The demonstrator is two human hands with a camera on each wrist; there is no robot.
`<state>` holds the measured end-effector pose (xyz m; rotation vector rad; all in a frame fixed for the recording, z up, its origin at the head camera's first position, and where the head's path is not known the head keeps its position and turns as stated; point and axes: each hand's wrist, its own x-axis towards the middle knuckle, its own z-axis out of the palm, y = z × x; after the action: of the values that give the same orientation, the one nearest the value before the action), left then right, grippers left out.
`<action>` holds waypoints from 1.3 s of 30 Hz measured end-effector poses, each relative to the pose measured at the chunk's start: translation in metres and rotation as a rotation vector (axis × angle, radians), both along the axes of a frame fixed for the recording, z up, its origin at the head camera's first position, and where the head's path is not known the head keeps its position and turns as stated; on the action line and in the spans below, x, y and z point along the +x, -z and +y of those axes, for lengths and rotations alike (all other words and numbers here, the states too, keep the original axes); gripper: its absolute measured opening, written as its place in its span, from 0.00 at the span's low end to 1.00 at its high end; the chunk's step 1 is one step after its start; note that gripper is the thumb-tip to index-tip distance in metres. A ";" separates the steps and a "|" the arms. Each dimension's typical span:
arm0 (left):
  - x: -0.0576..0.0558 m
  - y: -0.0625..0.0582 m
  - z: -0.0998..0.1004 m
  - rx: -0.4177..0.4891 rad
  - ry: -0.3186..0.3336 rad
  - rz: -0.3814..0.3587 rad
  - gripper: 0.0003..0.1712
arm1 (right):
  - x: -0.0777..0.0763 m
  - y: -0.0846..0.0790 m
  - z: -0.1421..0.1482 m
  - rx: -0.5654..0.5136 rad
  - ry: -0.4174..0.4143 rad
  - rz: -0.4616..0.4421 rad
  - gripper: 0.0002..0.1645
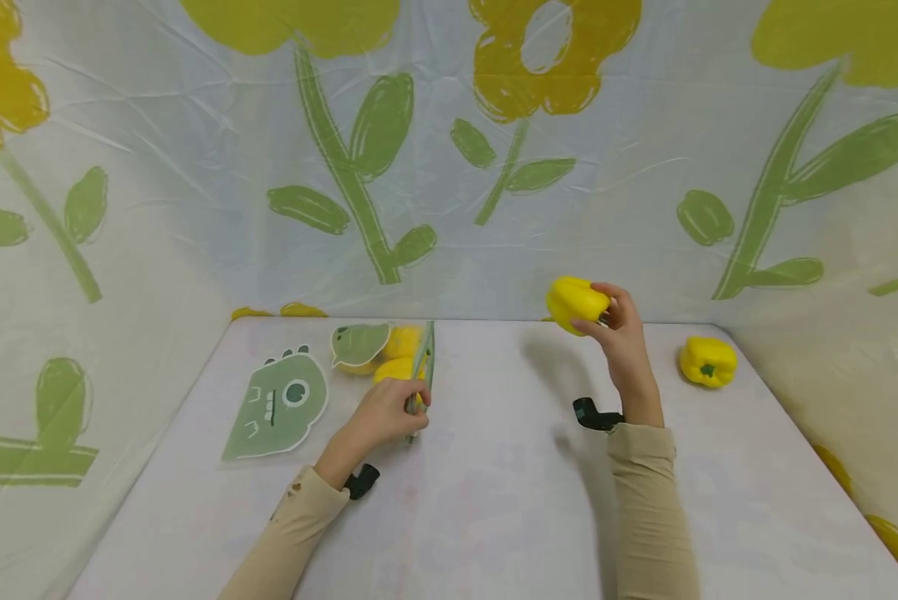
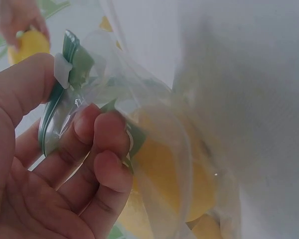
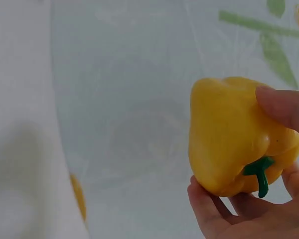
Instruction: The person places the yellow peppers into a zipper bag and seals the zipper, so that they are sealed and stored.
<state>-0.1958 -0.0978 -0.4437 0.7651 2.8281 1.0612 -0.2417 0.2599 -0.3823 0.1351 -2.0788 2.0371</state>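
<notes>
My left hand (image 1: 384, 412) grips the green-edged mouth of a clear zip bag (image 1: 429, 350), which stands up from the table there. In the left wrist view, the thumb lies by the white slider (image 2: 63, 70) and the fingers curl against the plastic. Several yellow things (image 2: 164, 169) show through the bag, partly hidden by its prints and film. Off to the right, my right hand (image 1: 624, 354) holds a yellow bell pepper (image 1: 574, 305) above the table. Thumb and fingers clasp its sides, with the green stem (image 3: 261, 174) facing the palm in the right wrist view.
Another yellow bell pepper (image 1: 708, 362) lies near the right edge of the white table (image 1: 494, 500). A green cartoon creature print (image 1: 291, 404) on clear plastic lies flat at the left. A flower-patterned sheet (image 1: 449, 258) hangs behind the table and at both sides.
</notes>
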 end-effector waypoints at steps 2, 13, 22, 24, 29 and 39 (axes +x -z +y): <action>0.000 0.001 0.000 -0.001 -0.001 -0.001 0.08 | 0.001 -0.006 -0.012 -0.016 -0.038 0.021 0.35; 0.000 0.000 -0.001 0.000 0.005 0.002 0.08 | -0.003 -0.010 -0.073 0.004 -0.213 -0.022 0.46; -0.001 0.000 0.000 -0.018 0.008 0.009 0.08 | -0.005 0.037 -0.099 0.094 -0.378 -0.107 0.45; -0.001 0.000 0.000 -0.019 0.006 0.005 0.08 | -0.005 0.049 -0.104 0.131 -0.408 -0.144 0.45; -0.001 0.000 0.001 -0.020 0.008 0.000 0.09 | -0.004 0.070 -0.112 0.188 -0.471 -0.226 0.45; -0.001 0.002 0.002 -0.030 0.012 0.017 0.08 | -0.005 0.087 -0.121 0.176 -0.505 -0.271 0.45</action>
<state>-0.1970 -0.0962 -0.4453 0.7921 2.8431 1.0126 -0.2463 0.1392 -0.4692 0.4824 -2.6050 2.2385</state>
